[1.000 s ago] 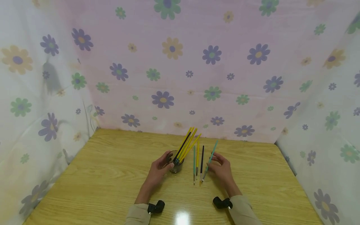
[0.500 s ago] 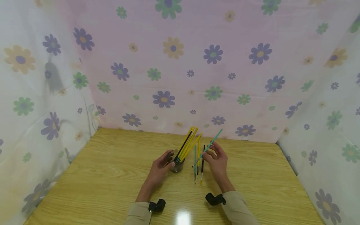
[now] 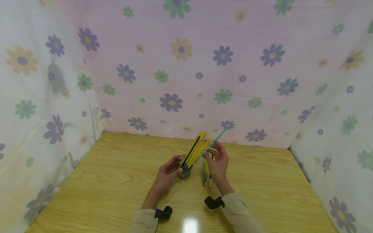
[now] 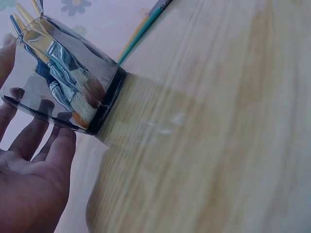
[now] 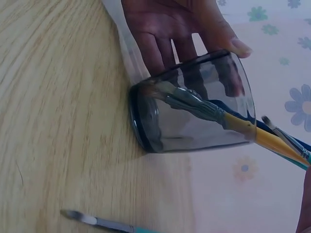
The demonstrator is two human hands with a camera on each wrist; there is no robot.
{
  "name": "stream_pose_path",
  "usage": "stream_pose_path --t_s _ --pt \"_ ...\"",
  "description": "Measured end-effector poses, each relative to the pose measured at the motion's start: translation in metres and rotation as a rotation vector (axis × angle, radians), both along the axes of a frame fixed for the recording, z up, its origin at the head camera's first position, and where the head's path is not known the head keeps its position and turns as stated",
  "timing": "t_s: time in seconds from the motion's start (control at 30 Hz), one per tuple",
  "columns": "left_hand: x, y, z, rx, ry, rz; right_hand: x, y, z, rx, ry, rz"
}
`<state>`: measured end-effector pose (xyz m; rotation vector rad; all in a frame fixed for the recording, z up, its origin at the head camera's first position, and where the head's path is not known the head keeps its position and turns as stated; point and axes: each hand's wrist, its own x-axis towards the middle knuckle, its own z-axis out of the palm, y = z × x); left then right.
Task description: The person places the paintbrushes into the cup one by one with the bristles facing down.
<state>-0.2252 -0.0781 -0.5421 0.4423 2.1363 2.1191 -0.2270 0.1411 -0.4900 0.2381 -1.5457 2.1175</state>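
Observation:
My left hand [image 3: 163, 178] grips a smoky clear glass [image 5: 194, 138] from its left side, fingers and thumb curled round it. Several yellow paintbrushes [image 3: 201, 140] and a dark one lean right inside the glass, bristles down, as the left wrist view shows. Between thumb and fingers my right hand [image 3: 218, 166] pinches a teal paintbrush [image 3: 218, 138]. It slants bristles-down, its tip near the rim of the glass; in the right wrist view its small dark bristles [image 5: 267, 122] are just outside the opening.
A teal paintbrush [image 3: 203, 176], a yellow one [image 3: 206, 171] and a dark one [image 3: 210, 181] lie on the wooden table [image 3: 116, 181], partly beneath my right hand. Flowered cloth [image 3: 180, 77] hangs behind the table and at both sides.
My right hand has raised the teal paintbrush off the table, tilted it and carried it left to the glass. The left hand keeps its hold on the glass.

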Motion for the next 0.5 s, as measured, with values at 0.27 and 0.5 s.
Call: stream_pose_path --t_s 0.27,0.5 --pt "0.001 0.0 0.0 0.003 0.006 0.002 -0.005 -0.012 -0.007 0.057 0.071 0.014" --pt "0.001 0.0 -0.003 0.02 0.01 -0.011 -0.005 -0.021 -0.01 0.132 0.072 0.023"
